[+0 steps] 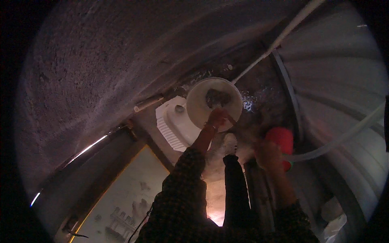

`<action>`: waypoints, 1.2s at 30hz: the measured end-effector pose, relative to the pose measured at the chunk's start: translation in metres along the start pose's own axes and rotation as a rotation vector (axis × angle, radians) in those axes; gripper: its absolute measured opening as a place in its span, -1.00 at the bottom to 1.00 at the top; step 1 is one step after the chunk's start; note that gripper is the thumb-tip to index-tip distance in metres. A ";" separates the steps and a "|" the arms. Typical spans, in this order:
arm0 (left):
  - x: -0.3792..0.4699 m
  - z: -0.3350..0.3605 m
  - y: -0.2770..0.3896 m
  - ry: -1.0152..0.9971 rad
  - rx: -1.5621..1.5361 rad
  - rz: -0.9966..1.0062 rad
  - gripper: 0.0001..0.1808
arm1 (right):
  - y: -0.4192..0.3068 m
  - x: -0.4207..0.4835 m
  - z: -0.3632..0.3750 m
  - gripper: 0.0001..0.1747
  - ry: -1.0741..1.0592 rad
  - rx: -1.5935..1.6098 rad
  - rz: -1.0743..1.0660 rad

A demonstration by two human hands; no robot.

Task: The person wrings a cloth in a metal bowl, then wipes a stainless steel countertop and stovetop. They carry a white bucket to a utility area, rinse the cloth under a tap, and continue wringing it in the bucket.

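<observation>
A round pale bucket (pixel 194 103) stands in front of me, partly over a white ceramic squat toilet (pixel 173 121), with a dark mass (pixel 217 97) lying inside it. Over the near part of the bucket is my left hand (pixel 217 118), fingers curled; a thin dark thing slants from beside it toward my other hand, too dim to name. My right hand (pixel 269 153) is blurred, to the right of the bucket and beside a red plastic container (pixel 280 138); whether it grips anything is unclear. A pale hose or pipe (pixel 334 148) passes close to its right side.
A rough wall (pixel 91 60) rises at the left, with a short pipe end (pixel 149 102) near the toilet. A long pale pipe (pixel 282 33) slants down behind the bucket. Ridged sheeting (pixel 340 79) curves along the right. A door panel (pixel 121 194) stands at lower left.
</observation>
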State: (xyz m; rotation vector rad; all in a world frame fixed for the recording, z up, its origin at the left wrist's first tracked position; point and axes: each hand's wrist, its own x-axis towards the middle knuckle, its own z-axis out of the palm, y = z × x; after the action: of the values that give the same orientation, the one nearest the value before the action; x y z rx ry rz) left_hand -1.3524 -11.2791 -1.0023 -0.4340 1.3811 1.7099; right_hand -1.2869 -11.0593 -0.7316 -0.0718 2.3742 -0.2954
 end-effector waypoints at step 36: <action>0.052 -0.029 0.169 0.174 -0.500 -0.040 -0.45 | -0.022 0.058 -0.099 -0.58 0.066 -0.008 0.136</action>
State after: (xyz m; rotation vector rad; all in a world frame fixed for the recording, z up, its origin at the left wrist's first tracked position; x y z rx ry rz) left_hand -1.5225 -11.2854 -0.9455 -0.8994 1.0394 2.0175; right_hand -1.3970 -11.0695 -0.6956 0.0965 2.4326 -0.2259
